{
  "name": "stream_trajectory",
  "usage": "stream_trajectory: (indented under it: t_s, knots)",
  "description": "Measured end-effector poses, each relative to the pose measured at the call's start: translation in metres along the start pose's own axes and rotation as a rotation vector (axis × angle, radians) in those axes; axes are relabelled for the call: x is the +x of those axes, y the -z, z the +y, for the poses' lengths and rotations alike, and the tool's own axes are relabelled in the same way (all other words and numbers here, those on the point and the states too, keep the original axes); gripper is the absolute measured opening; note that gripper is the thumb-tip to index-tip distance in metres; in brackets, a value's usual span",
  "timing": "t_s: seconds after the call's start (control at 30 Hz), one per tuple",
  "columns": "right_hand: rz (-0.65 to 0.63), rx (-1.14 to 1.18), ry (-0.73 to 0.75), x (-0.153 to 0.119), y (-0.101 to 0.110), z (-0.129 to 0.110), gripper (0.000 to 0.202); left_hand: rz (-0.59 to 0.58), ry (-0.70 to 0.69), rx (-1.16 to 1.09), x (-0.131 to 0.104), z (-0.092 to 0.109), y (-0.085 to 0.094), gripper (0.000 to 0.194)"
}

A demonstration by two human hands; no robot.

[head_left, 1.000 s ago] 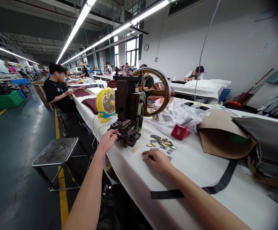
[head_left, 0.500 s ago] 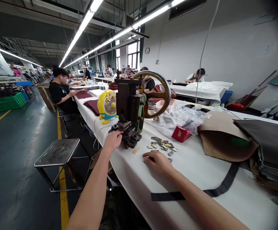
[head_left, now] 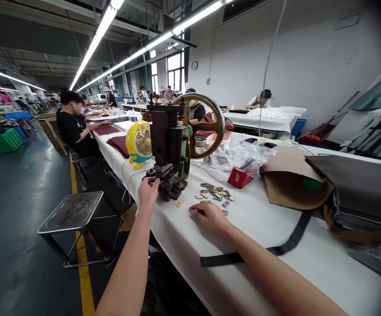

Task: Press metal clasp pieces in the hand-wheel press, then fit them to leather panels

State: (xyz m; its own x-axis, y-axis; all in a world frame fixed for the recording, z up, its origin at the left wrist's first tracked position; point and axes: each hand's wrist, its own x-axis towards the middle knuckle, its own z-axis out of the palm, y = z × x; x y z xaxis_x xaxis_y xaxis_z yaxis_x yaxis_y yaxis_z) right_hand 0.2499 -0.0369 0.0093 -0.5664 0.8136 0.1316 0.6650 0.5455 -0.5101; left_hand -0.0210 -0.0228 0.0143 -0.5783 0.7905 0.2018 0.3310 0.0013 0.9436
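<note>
A dark hand-operated press with a large handwheel stands on the white-covered table. My left hand is at the left side of its lower block, thumb and fingers closed together; what they pinch is too small to make out. My right hand rests on the tabletop to the right of the press, fingers loosely bent and apart, with nothing visible in them. Just beyond it lies a loose pile of small metal pieces. A small flat yellowish piece lies between the press and my right hand.
A yellow toy-shaped fan stands left of the press. Behind the metal pieces are a red box and clear plastic bags. A black strip passes under my right forearm. A metal stool stands left; co-workers sit further along.
The whole view has shifted slightly. My left fingers have moved from lying on the press's lower block to a pinch at its left side. My right hand stays on the table, fingers slightly more bent.
</note>
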Motion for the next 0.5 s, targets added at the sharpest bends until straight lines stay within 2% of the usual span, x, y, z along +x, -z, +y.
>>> stream_trajectory:
  t_s: [0.07,0.2,0.3,0.37,0.4,0.43,0.5]
  knots:
    - [0.063,0.033,-0.017,0.002,0.002,0.005,0.033,0.000,0.033,-0.051,-0.002,0.000,0.001,0.036]
    - [0.214,-0.040,-0.154,0.010,0.014,0.018,0.033,-0.027,0.080,-0.155,-0.018,0.003,0.008,0.041]
    - [0.163,0.052,-0.194,0.007,0.025,0.013,0.033,-0.097,0.081,-0.223,-0.046,0.016,0.005,0.045]
    - [0.113,0.120,-0.216,0.002,0.029,0.003,0.022,-0.184,0.062,-0.243,-0.072,0.034,-0.011,0.045]
    - [0.142,0.262,-0.301,0.001,0.029,-0.001,0.014,-0.245,0.043,-0.245,-0.085,0.047,-0.025,0.044]
    - [0.225,0.491,-0.423,0.002,0.027,-0.003,0.010,-0.328,0.013,-0.246,-0.100,0.062,-0.042,0.042]
    - [0.478,0.997,-0.602,0.007,0.023,0.000,0.026,-0.548,-0.068,-0.271,-0.135,0.101,-0.084,0.040]
